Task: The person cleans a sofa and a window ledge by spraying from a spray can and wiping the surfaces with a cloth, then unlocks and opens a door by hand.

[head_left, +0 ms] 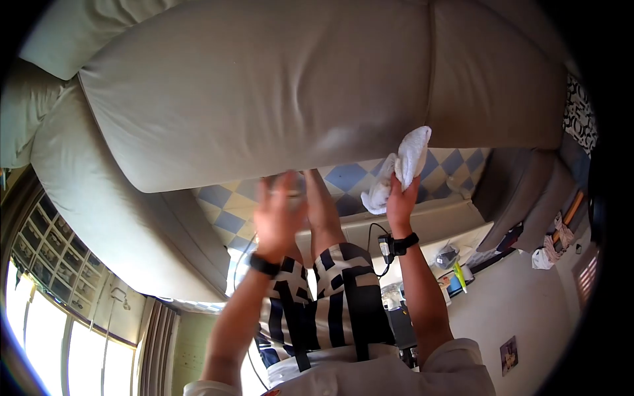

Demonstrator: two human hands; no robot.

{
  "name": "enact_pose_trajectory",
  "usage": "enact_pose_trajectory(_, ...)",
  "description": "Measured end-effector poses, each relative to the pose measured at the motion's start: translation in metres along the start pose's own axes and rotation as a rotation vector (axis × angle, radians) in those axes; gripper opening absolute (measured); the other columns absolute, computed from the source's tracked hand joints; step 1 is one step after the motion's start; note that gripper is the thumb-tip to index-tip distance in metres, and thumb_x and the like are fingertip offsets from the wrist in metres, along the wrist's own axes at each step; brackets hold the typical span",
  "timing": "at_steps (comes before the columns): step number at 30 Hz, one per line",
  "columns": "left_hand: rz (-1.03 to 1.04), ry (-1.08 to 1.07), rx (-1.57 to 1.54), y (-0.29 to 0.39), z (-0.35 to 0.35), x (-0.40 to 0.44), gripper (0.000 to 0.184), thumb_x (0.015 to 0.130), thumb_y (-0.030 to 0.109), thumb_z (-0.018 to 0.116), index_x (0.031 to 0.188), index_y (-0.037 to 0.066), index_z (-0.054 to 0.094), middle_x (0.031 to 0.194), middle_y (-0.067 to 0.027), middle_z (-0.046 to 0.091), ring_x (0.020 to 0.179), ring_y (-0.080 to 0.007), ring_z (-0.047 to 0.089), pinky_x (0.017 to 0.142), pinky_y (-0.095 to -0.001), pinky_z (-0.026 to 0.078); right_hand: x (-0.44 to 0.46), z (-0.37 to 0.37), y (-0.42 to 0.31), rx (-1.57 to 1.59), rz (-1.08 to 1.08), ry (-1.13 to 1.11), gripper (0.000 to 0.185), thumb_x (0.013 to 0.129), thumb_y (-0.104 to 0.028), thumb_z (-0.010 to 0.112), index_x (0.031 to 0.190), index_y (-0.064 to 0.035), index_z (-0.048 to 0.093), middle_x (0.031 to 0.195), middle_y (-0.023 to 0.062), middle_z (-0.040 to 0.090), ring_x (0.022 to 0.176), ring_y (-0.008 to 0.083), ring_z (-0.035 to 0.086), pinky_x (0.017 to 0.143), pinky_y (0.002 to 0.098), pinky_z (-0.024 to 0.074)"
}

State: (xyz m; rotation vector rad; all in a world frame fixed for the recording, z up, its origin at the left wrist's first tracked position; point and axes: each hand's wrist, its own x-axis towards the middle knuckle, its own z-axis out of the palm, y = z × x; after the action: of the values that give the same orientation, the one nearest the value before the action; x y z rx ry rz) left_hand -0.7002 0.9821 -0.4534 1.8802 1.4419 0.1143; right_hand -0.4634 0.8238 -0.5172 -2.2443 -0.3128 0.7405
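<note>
My right hand (pixel 401 204) is closed around a crumpled white cloth (pixel 411 158), just off the front edge of a grey-brown sofa (pixel 257 92). Part of the cloth sticks up past my fingers and overlaps the sofa's front. My left hand (pixel 281 214) is smeared by motion, but its fingers look spread, with nothing visible in them. It hovers over the floor, close to the sofa's front edge. A darker, shinier patch shows on the seat near the cloth.
Blue and white checkered tiles (pixel 345 177) cover the floor under my hands. A black cable with a small box (pixel 385 247) hangs by my right wrist. Behind me stands a white cabinet (pixel 449 244) with assorted items. More sofa sections (pixel 99 191) flank the left side.
</note>
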Motion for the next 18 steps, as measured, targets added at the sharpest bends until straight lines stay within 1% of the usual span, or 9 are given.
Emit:
enact_pose_trajectory(3, -0.009, 0.040, 0.307, -0.095, -0.069, -0.007, 0.060, 0.080, 0.010, 0.080, 0.136, 0.010, 0.060, 0.122, -0.0132, 0.064, 0.102, -0.0319, 0.067, 0.084, -0.0424, 0.059, -0.001, -0.005, 0.016, 0.005, 0.019, -0.010, 0.041, 0.097, -0.008, 0.064, 0.133, 0.0027, 0.050, 0.129, 0.0193, 0.061, 0.116, 0.0313, 0.060, 0.101, 0.0396, 0.0447)
enact_pose_trajectory(5, -0.022, 0.177, 0.461, -0.164, -0.123, -0.019, 0.062, 0.083, 0.011, 0.079, 0.140, 0.008, 0.056, 0.123, -0.0135, 0.063, 0.110, -0.0319, 0.063, 0.093, -0.0423, 0.055, -0.001, -0.004, 0.017, -0.002, 0.007, -0.004, 0.039, 0.097, -0.008, 0.064, 0.132, 0.0024, 0.051, 0.128, 0.0192, 0.061, 0.116, 0.0317, 0.060, 0.100, 0.0398, 0.0449)
enact_pose_trajectory(6, -0.057, 0.257, 0.368, -0.200, -0.148, -0.024, 0.055, 0.086, 0.008, 0.074, 0.138, 0.008, 0.057, 0.118, -0.0135, 0.065, 0.104, -0.0321, 0.063, 0.091, -0.0422, 0.054, -0.001, -0.003, 0.014, -0.031, 0.009, 0.010, 0.040, 0.097, -0.008, 0.064, 0.133, 0.0025, 0.051, 0.129, 0.0193, 0.061, 0.116, 0.0320, 0.060, 0.101, 0.0400, 0.0447)
enact_pose_trajectory(8, -0.239, 0.343, 0.503, -0.221, -0.194, -0.023, 0.055, 0.091, 0.011, 0.070, 0.142, 0.006, 0.053, 0.121, -0.0143, 0.062, 0.110, -0.0331, 0.062, 0.093, -0.0444, 0.053, 0.000, -0.002, 0.004, -0.093, 0.017, 0.027, 0.040, 0.097, -0.008, 0.064, 0.134, 0.0026, 0.050, 0.129, 0.0197, 0.061, 0.117, 0.0326, 0.060, 0.101, 0.0404, 0.0442)
enact_pose_trajectory(10, -0.426, 0.406, 0.489, -0.206, -0.205, -0.012, 0.052, 0.093, 0.013, 0.068, 0.143, 0.006, 0.053, 0.124, -0.0147, 0.060, 0.113, -0.0321, 0.061, 0.094, -0.0444, 0.053, 0.004, -0.002, 0.013, -0.102, 0.054, 0.041, 0.041, 0.098, -0.009, 0.063, 0.135, 0.0030, 0.050, 0.129, 0.0201, 0.061, 0.118, 0.0330, 0.059, 0.103, 0.0409, 0.0434)
enact_pose_trajectory(13, -0.167, 0.346, 0.367, -0.186, -0.147, -0.009, 0.050, 0.093, 0.014, 0.071, 0.140, 0.007, 0.055, 0.123, -0.0145, 0.061, 0.109, -0.0281, 0.063, 0.092, -0.0403, 0.056, 0.012, 0.002, 0.021, -0.061, 0.066, 0.063, 0.044, 0.098, -0.010, 0.063, 0.137, 0.0037, 0.048, 0.131, 0.0213, 0.060, 0.120, 0.0339, 0.059, 0.105, 0.0417, 0.0422)
enact_pose_trajectory(15, -0.250, 0.250, -0.105, -0.107, -0.087, 0.004, 0.053, 0.086, 0.003, 0.076, 0.135, 0.007, 0.059, 0.122, -0.0120, 0.064, 0.110, -0.0269, 0.064, 0.094, -0.0394, 0.055, 0.014, 0.004, 0.019, -0.046, 0.052, 0.076, 0.046, 0.098, -0.010, 0.063, 0.138, 0.0041, 0.047, 0.132, 0.0221, 0.060, 0.121, 0.0346, 0.058, 0.106, 0.0421, 0.0416)
enact_pose_trajectory(16, -0.130, 0.201, 0.097, -0.048, -0.069, 0.020, 0.055, 0.082, 0.005, 0.079, 0.134, 0.007, 0.059, 0.119, -0.0139, 0.064, 0.108, -0.0293, 0.065, 0.092, -0.0397, 0.055, 0.014, 0.003, 0.017, -0.051, 0.040, 0.084, 0.046, 0.097, -0.011, 0.063, 0.139, 0.0044, 0.047, 0.132, 0.0225, 0.059, 0.122, 0.0349, 0.058, 0.106, 0.0422, 0.0413)
enact_pose_trajectory(18, 0.100, 0.214, -0.081, 0.009, -0.029, 0.037, 0.060, 0.078, 0.009, 0.082, 0.133, 0.007, 0.060, 0.117, -0.0154, 0.064, 0.104, -0.0337, 0.067, 0.087, -0.0407, 0.056, 0.014, 0.002, 0.012, -0.057, 0.027, 0.095, 0.048, 0.097, -0.011, 0.063, 0.139, 0.0047, 0.046, 0.133, 0.0232, 0.058, 0.123, 0.0356, 0.058, 0.107, 0.0425, 0.0410)
